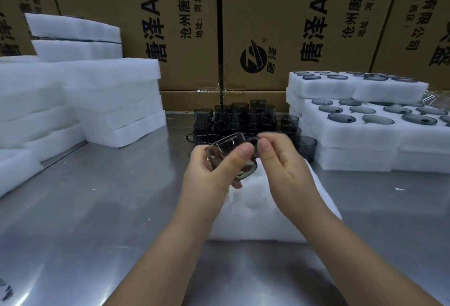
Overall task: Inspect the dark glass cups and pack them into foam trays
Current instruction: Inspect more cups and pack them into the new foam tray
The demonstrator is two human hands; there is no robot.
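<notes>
Left hand [214,167] gripping dark glass cup [226,150]; right hand [280,159] pinching its handle side. Cup tilting over foam tray [255,210], long axis leaning away, base nearest person.

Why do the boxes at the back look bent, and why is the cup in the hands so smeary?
Head view: the wide-angle lens bows the cardboard boxes toward the edges; the cup, gripped by the left hand and pinched by the right hand, is blurred, likely from motion; light glares off the steel table and washes out the foam tray beneath.
</notes>
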